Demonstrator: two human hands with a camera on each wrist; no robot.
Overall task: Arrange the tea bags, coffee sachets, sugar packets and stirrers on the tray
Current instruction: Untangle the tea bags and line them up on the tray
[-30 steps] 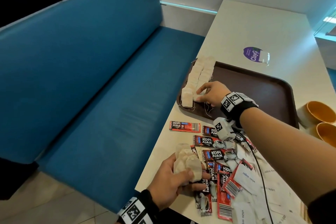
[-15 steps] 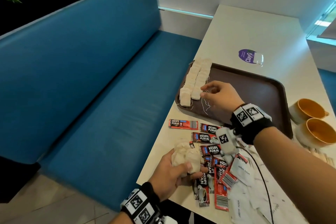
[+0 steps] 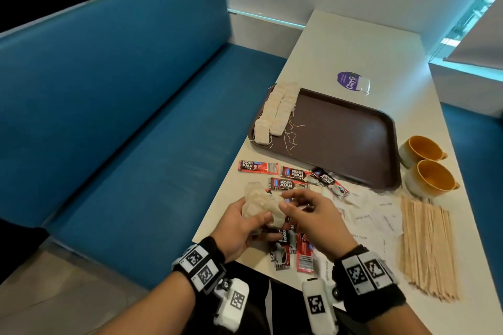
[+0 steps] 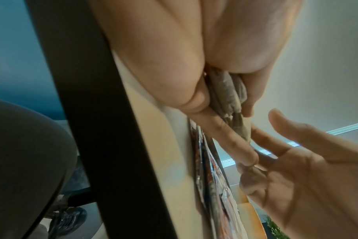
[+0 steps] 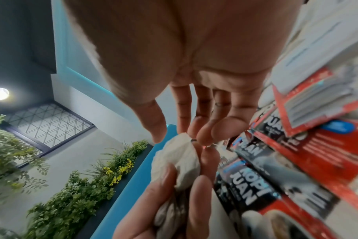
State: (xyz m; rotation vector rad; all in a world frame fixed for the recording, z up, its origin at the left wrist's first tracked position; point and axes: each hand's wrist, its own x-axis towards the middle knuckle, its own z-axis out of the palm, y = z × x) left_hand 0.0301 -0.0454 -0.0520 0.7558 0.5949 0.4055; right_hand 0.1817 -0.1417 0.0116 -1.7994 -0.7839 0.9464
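Observation:
A brown tray (image 3: pixel 340 130) lies on the white table, with two rows of tea bags (image 3: pixel 275 111) along its left edge and their strings trailing inward. Near the table's front edge my left hand (image 3: pixel 250 223) grips a bunch of loose tea bags (image 3: pixel 261 204). My right hand (image 3: pixel 296 207) is at that bunch, thumb and fingertips touching its top, fingers loosely extended. In the right wrist view the right hand (image 5: pixel 184 129) meets the tea bags (image 5: pixel 178 155) held by the left hand (image 5: pixel 174 202). Red and black coffee sachets (image 3: pixel 288 183) lie scattered under both hands.
White sugar packets (image 3: pixel 375 215) lie to the right of my hands, with a bundle of wooden stirrers (image 3: pixel 427 247) beyond them. Two orange cups (image 3: pixel 424 166) stand by the tray's right edge. A purple sticker (image 3: pixel 351 81) sits behind the tray. A blue bench (image 3: pixel 136 117) runs along the left.
My right hand has left the tea bag rows on the tray and come back to the bunch in my left hand. The left hand has kept its hold.

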